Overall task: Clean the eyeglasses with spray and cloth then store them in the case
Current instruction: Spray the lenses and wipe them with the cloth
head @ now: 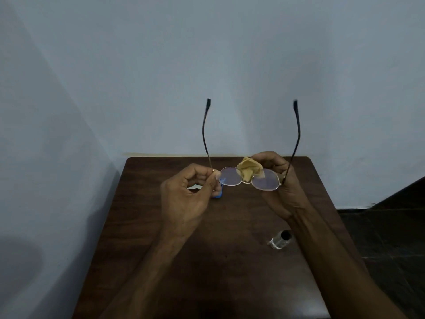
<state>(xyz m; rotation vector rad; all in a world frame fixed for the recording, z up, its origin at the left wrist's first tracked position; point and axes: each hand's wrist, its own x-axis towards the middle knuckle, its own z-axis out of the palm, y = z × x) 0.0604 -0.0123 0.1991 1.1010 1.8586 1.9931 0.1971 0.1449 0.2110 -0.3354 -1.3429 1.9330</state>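
Thin metal-rimmed eyeglasses hang above the table with both temples unfolded and pointing up and away from me. My left hand pinches the frame at its left hinge. My right hand grips a crumpled yellow cloth against the right lens, near the bridge. A small clear spray bottle with a black cap stands on the table beside my right forearm. A blue object, mostly hidden behind my left hand, lies on the table; I cannot tell whether it is the case.
The dark wooden table stands against a pale blue wall, close to a corner on the left. A dark tiled floor shows past the table's right edge.
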